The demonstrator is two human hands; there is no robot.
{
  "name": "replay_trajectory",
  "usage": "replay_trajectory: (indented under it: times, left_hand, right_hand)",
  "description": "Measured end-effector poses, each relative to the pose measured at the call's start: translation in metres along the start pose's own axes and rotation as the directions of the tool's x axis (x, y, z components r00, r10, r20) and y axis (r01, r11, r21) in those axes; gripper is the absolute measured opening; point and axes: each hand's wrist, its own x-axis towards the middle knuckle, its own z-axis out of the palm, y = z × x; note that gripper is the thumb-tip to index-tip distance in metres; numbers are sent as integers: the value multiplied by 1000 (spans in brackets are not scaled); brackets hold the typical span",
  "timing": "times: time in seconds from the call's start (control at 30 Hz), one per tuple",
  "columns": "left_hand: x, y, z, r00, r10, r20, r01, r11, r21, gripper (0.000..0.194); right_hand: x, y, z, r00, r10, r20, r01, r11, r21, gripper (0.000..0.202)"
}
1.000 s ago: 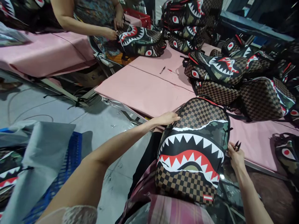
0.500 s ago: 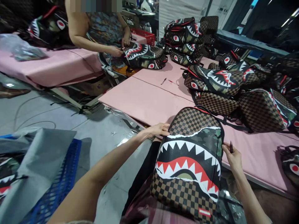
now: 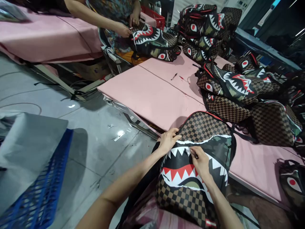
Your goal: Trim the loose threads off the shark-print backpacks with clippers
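Observation:
A checkered brown and black backpack [image 3: 205,127] with a printed shark mouth leans between my lap and the pink table's edge, its front facing me. My left hand [image 3: 169,140] grips its upper left side, with fingers resting on the front panel. Over the white teeth print, my right hand [image 3: 199,159] is closed around a slim dark pen [image 3: 195,156], and its fingertips touch the panel. Most of the pen is hidden by the fingers. My right forearm covers part of the lower print.
Similar backpacks [image 3: 228,86] are piled on the right of the pink table [image 3: 147,92]. Two pens [image 3: 174,76] lie near its middle. Across it, a co-worker's hands [image 3: 126,28] handle another backpack [image 3: 154,43]. A blue crate [image 3: 47,187] under grey sheeting stands on the floor at left.
My right hand has moved left from the backpack's right edge onto its front panel, still with the pen. My left hand has shifted slightly over the left side. The view has tilted downward.

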Motion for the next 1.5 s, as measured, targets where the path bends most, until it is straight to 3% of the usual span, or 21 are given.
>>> replay_trajectory:
  times: [0.13, 0.27, 0.47, 0.57, 0.67, 0.73, 0.9, 1.2, 1.37, 1.43, 1.5]
  left_hand:
    - [-1, -8, -2, 996, 83, -12, -84, 996, -31, 21]
    - [3, -7, -8, 992, 112, 53, -112, 994, 11, 26]
    - [6, -9, -18, 978, 133, 160, -114, 986, -126, 23]
    - [7, -14, -16, 970, 37, 239, 53, 932, -357, 20]
    - [11, -17, -13, 930, -65, 362, 285, 751, -596, 23]
    - [12, -18, -12, 914, -80, 397, 348, 659, -667, 26]
    - [14, -18, -11, 913, -69, 401, 359, 602, -713, 30]
    - [13, -28, -1, 953, -38, 301, 246, 676, -695, 28]
    - [11, -30, 1, 961, -25, 275, 217, 685, -696, 26]
    - [10, -29, -1, 959, -12, 282, 215, 679, -702, 25]
    - [9, -28, -2, 958, -19, 288, 226, 668, -709, 25]
  right_hand:
    - [-4, 9, 11, 998, 66, -2, -66, 997, 33, 18]
    - [-5, 11, 6, 995, 95, 24, -96, 994, 48, 17]
    - [-5, 8, 6, 989, 139, 46, -141, 989, 33, 22]
    - [5, -5, 1, 979, 192, 66, -184, 977, -110, 29]
    - [22, -28, -1, 977, 202, 69, -162, 911, -379, 42]
    - [34, -42, 1, 981, 173, 89, -105, 855, -508, 32]
    - [47, -60, 7, 988, 88, 128, 12, 777, -630, 20]
    - [55, -83, 3, 976, 120, 183, 52, 686, -725, 21]
    - [59, -81, 6, 975, 133, 177, 24, 733, -680, 20]
    - [59, -73, 9, 975, 156, 159, -30, 799, -600, 19]
    - [57, -62, 14, 972, 193, 137, -121, 903, -412, 19]
